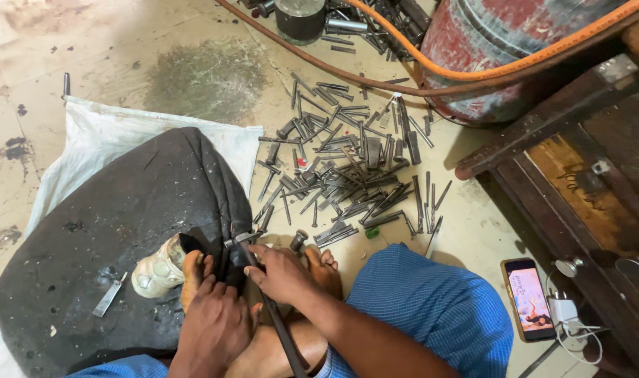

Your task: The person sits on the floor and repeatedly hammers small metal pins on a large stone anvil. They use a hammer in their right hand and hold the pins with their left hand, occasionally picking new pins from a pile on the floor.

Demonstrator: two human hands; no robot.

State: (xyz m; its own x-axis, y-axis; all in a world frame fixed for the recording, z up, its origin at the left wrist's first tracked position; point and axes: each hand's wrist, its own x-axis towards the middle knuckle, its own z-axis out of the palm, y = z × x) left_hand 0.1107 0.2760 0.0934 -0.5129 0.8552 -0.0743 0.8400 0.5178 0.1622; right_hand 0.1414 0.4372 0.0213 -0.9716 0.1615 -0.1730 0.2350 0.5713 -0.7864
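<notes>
Closest to the camera, a long dark metal rod (274, 318) is gripped by the right hand (281, 274), fingers curled around it near its upper end, so that hand is closed on the rod. The rod runs down between the bare feet and legs, and its top end sits right at the edge of a big black cushion (109, 238). The left hand (214, 322) is laid flat just beside it, fingers pressed down on the cushion's edge; it can't really be told if anything is pinched under it. A dirty white shoe (157, 269) is seen touching the left-hand side of the feet, and a flat little metal strip (110, 297) is lying on the cushion. Blue checked cloth (431, 308) is draped over the knee on the right, and a smartphone (528, 299) with a lit screen is lying on the floor beside it, next to a dark wooden bench (578, 175). Farther out, a big scattered pile of metal pins (347, 168) is spread over the floor. At the back, a red drum (501, 49) is crossed by an orange hose (473, 70).
</notes>
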